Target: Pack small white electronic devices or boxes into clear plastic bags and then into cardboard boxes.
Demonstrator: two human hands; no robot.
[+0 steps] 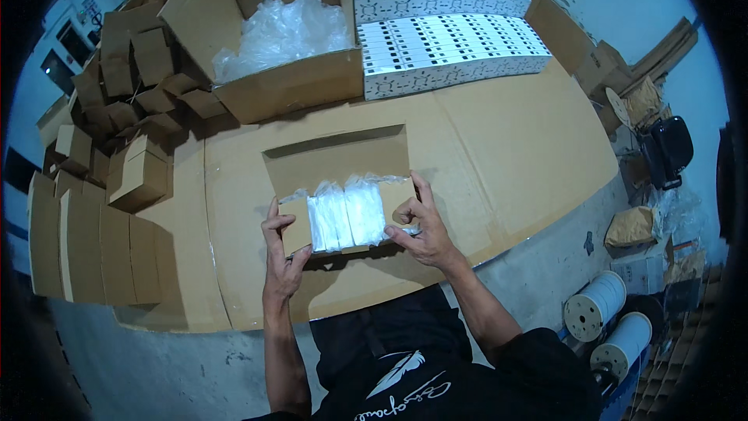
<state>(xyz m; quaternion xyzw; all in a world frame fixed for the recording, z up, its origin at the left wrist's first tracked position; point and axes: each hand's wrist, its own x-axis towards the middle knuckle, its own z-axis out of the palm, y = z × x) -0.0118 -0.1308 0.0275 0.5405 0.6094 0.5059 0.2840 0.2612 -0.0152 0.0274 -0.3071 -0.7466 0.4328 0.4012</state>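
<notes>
Left hand (282,257) has the L end of a small brown carton (336,162) gripped, fingers bent at the side, thumb on the near corner. Right hand (425,228) holds the R end: index stretched up along the edge, other fingers curled, thumb pressed near the front corner. Carton's over the middle of a cardboard-covered work surface (538,136), lid flap open away from the person, w/ film-wrapped white packs (347,217) side by side between the hands.

Writing-wise: stacked white boxes (444,43) at the back have dark squares + tiny print, too small to read. Black T-shirt (514,382) has a white feather print (399,372) w/ script lettering (413,403) below, cut off at the bottom.

Hard to make out: what's in the packs, b/c the film's shiny; prob several separate bundles, can't be sure. Carton's underside is hidden. Brown folded cartons (82,242) at far L run into the dark fisheye rim.
</notes>
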